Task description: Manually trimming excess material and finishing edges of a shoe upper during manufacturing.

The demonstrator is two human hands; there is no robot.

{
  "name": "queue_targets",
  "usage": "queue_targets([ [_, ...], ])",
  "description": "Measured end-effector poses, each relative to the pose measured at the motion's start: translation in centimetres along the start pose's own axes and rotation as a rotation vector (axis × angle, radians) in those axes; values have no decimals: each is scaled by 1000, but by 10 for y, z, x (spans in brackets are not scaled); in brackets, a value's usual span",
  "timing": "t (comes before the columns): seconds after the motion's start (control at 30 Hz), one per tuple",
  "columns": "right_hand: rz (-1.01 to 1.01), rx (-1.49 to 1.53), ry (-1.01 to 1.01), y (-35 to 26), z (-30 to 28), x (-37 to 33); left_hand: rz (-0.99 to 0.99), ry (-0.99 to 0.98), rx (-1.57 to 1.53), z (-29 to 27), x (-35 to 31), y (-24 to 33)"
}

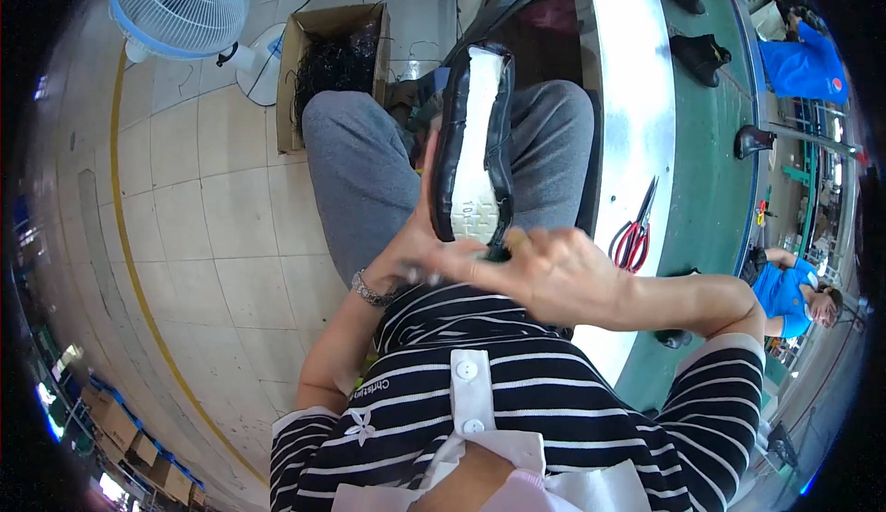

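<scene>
A black shoe [448, 157] is held bottom side up above my lap, its pale sole [476, 134] facing up. My left hand [420, 226] is closed around the shoe's left side and near end; some of its fingers are hidden beneath. At the near end of the shoe, my right hand [563, 277] has its fingers curled against the edge and its thumb pointing left across my left hand. What those curled fingers pinch, if anything, is too small to tell. Red-handled scissors [635, 235] lie on the white bench top to the right.
Beside my right leg runs a white bench top [632, 78], with a green conveyor belt [697, 152] beyond it carrying black shoes [700, 58]. Two people in blue shirts [801, 65] are across the belt. A cardboard box [288, 106] and a fan [180, 5] stand at the far left.
</scene>
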State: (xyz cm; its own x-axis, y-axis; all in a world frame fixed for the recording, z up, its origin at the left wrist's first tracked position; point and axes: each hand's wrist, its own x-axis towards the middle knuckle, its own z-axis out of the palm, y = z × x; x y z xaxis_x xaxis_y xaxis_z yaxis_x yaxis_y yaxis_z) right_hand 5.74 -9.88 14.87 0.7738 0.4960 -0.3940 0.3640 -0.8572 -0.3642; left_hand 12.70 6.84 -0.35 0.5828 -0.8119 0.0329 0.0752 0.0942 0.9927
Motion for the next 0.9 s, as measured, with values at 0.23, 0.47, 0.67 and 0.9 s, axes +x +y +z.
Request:
queue_targets([
  [0.23, 306, 210, -10, 26, -1, 1, -473, -18, -460, -3, -8, 19],
  [0.47, 1034, 453, 597, 93, 64, -67, -633, 416, -617, -25, -13, 18],
  [0.67, 1461, 275, 700, 152, 142, -118, -554, 577, -261, -35, -3, 44],
  [0.9, 767, 719, 1035, 102, 137, -101, -383, 527, -161, -19, 4, 56],
])
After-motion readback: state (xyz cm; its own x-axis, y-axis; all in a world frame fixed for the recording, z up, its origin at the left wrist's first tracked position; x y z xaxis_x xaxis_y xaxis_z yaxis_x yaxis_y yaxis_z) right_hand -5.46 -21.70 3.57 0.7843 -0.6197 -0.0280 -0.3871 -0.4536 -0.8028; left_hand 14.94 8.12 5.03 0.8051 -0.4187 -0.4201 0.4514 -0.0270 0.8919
